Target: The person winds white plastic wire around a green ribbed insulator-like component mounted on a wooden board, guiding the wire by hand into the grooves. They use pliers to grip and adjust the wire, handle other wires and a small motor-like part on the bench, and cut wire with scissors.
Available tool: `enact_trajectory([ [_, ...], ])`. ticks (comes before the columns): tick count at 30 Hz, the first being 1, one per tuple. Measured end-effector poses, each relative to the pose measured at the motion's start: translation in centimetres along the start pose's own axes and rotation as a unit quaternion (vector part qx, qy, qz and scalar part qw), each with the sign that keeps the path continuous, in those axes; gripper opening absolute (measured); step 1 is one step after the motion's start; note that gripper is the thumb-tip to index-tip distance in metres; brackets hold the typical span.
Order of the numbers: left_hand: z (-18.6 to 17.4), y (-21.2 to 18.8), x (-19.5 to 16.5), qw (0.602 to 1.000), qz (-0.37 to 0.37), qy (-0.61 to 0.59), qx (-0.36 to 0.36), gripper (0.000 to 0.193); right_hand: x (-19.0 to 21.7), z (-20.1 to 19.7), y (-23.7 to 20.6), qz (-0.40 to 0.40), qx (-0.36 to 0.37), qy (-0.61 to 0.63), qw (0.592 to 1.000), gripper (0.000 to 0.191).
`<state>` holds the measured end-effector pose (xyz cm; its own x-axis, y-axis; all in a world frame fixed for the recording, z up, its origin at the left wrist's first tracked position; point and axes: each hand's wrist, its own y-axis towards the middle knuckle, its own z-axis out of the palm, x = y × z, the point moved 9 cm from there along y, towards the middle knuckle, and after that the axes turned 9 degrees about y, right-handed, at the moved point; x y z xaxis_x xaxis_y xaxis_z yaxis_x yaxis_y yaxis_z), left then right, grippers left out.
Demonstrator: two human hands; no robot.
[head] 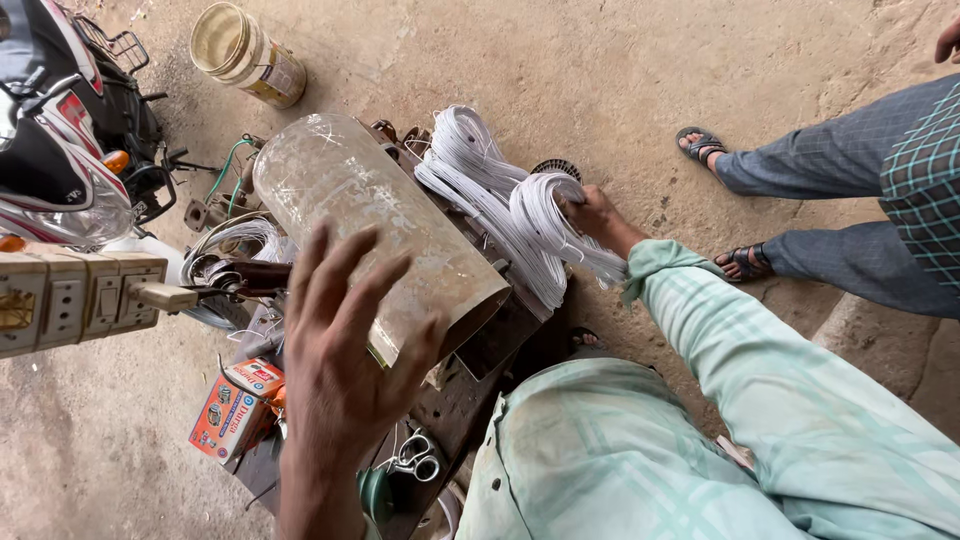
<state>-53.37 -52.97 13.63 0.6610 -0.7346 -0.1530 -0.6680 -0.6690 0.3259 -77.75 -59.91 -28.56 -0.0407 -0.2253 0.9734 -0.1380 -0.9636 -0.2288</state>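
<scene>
My left hand (335, 370) hovers with spread fingers over the near end of a clear, scratched curved plastic cover (375, 225) that lies over a machine on a low wooden bench (455, 410). My right hand (590, 213) grips a bundle of white looped wire coils (545, 225) at the bench's far side. More white coils (465, 160) lie fanned out beside it.
Another person's sandalled feet (700, 145) and trousered legs stand at the right. A scooter (60, 130) is parked at the left, with a switchboard (75, 295) in front of it. A tin can (245, 55), an orange box (235, 410) and scissors (418, 458) lie about.
</scene>
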Motion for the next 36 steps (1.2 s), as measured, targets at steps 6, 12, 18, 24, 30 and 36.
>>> enact_trajectory([
  [6, 11.7, 8.7, -2.1, 0.96, 0.111, -0.059, 0.252, 0.042, -2.2, -0.6, -0.8, -0.028, 0.012, 0.15, 0.988, 0.024],
  [12, 23.4, 8.0, -1.0, 0.816, 0.115, 0.174, 0.539, 0.029, -5.4, -3.1, -3.7, -0.047, -0.009, 0.305, 0.951, 0.018],
  [18, 25.4, 8.3, -1.0, 0.814, 0.146, 0.214, 0.52, 0.024, -6.1, -4.8, -4.6, -0.006, -0.044, 0.137, 0.99, 0.019],
  [24, 25.7, 7.7, -1.3, 0.807, 0.112, 0.19, 0.548, 0.025, -0.1, -2.8, -1.7, -0.005, 0.016, -0.104, 0.994, 0.019],
  [30, 24.6, 9.0, -0.4, 0.831, 0.068, 0.129, 0.536, 0.038, 0.2, 0.4, 1.4, 0.074, 0.039, -0.253, 0.964, 0.011],
  [36, 25.6, 7.1, -1.4, 0.783, 0.135, 0.193, 0.575, 0.046, 1.7, 2.3, 3.1, -0.056, -0.031, -0.292, 0.954, 0.018],
])
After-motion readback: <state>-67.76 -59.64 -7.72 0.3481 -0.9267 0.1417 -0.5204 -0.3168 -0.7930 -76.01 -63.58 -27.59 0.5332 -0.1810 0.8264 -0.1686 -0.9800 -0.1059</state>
